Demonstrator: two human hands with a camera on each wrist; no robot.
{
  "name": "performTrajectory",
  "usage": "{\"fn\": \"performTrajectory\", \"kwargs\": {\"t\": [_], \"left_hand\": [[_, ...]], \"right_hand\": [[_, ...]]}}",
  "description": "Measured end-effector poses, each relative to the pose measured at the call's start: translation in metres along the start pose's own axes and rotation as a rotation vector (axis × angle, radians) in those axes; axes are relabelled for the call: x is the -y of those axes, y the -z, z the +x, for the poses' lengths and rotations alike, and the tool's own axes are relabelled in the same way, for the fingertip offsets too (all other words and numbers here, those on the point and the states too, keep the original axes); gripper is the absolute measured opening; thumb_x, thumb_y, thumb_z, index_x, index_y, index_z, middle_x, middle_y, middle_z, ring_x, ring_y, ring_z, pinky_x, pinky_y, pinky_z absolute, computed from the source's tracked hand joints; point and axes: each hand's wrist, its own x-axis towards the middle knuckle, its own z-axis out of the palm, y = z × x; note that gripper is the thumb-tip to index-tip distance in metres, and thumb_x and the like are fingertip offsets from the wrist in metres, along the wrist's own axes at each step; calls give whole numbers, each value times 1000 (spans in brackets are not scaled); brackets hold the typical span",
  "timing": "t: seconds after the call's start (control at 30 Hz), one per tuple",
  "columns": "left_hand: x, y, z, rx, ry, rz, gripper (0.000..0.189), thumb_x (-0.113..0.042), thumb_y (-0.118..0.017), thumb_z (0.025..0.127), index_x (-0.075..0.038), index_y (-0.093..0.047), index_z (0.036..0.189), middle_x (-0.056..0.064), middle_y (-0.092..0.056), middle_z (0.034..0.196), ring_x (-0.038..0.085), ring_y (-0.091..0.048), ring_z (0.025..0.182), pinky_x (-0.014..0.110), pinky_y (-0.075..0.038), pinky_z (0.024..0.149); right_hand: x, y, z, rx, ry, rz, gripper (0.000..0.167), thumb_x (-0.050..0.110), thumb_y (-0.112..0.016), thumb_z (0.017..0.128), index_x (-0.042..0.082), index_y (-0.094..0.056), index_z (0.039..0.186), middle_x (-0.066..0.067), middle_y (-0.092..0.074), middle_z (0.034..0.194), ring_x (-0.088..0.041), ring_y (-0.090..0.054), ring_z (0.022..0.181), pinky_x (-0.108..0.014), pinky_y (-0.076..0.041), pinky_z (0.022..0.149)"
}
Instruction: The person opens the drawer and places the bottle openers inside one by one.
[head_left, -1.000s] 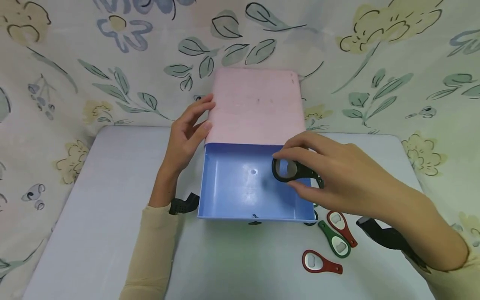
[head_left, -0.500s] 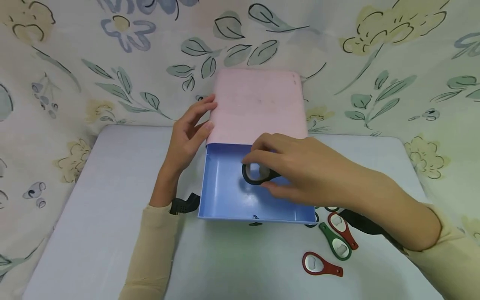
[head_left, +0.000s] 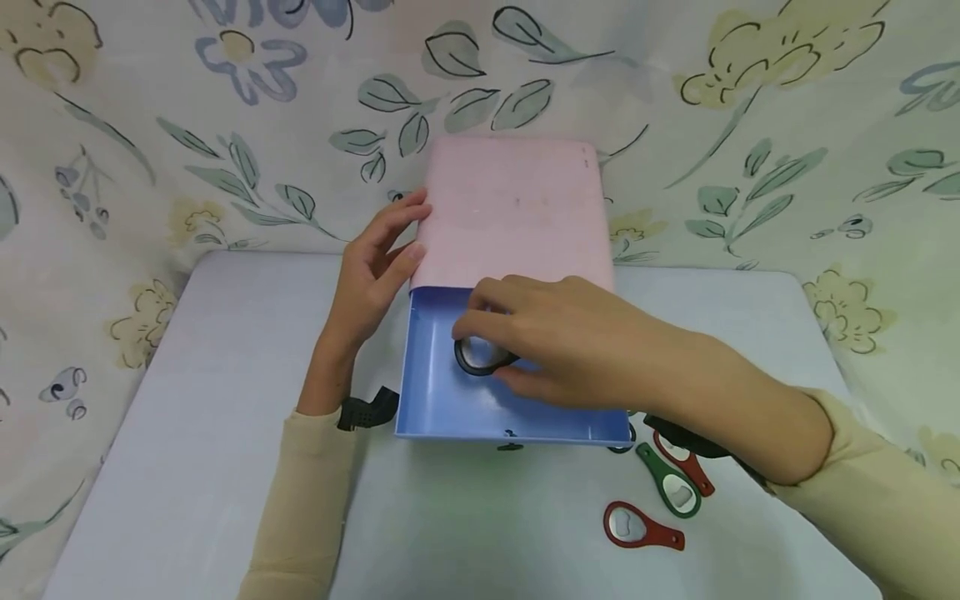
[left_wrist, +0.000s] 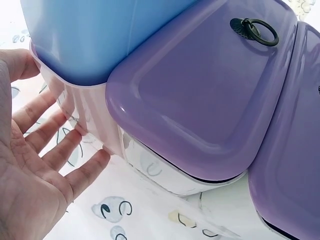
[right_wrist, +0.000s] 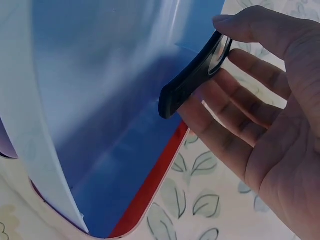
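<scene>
A black bottle opener (head_left: 476, 369) with a metal centre is pinched between the thumb and fingers of my right hand (head_left: 577, 346). That hand hangs over the pulled-out blue drawer (head_left: 442, 404); in the right wrist view the opener (right_wrist: 187, 80) slants across the drawer's inside. My left hand (head_left: 367, 279) rests against the left side of the pink casing (head_left: 517, 212) around the drawer. Seen from the left wrist, its fingers are spread, with the tips along the casing's edge. My right hand covers part of the drawer and of the opener's handle.
Right of the drawer lie a red bottle opener (head_left: 660, 535), a green one (head_left: 658, 472) and another red one (head_left: 699, 477). A dark one (head_left: 628, 447) peeks out by the drawer's corner. Purple drawer fronts (left_wrist: 200, 95) show beside the blue drawer. Patterned cloth (head_left: 285, 125) hangs behind.
My right hand has moved left with the black bottle opener, from the drawer's right side to over its middle. My left hand has stayed on the casing.
</scene>
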Motion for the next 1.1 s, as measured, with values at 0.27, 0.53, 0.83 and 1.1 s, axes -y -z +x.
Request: {"fn": "performTrajectory", "kwargs": {"t": [0.27, 0.53, 0.83, 1.1], "left_hand": [[2, -1, 1, -5, -4, 6, 48, -14, -58, 101, -1, -58, 147, 0, -49, 165, 21, -47, 155, 47, -49, 120], [3, 0, -4, 1, 8, 2, 48, -12, -59, 101, 0, -57, 147, -1, -49, 166, 20, -47, 155, 42, -49, 120], [0, 2, 0, 20, -3, -10, 48, -10, -60, 100, 2, -57, 147, 3, -49, 166, 22, -46, 156, 41, -49, 120], [2, -2, -3, 2, -2, -13, 49, -10, -59, 99, 1, -57, 147, 1, -49, 166, 21, -46, 155, 44, -49, 120]], "right_hand": [[6, -2, -5, -54, 5, -52, 51, 31, -83, 93, 23, -64, 139, -1, -65, 132, -14, -66, 107, -32, -64, 78], [22, -1, -18, -111, 31, -21, 60, 36, -81, 94, 25, -59, 148, 2, -63, 132, -6, -63, 90, -20, -58, 72], [28, -4, -25, -162, 31, 16, 62, 40, -75, 98, 27, -51, 155, 5, -61, 134, -2, -58, 78, -18, -53, 67], [25, -5, -28, -189, 28, 49, 59, 38, -77, 97, 27, -56, 150, 3, -60, 140, -3, -64, 83, -20, -58, 72]]}}
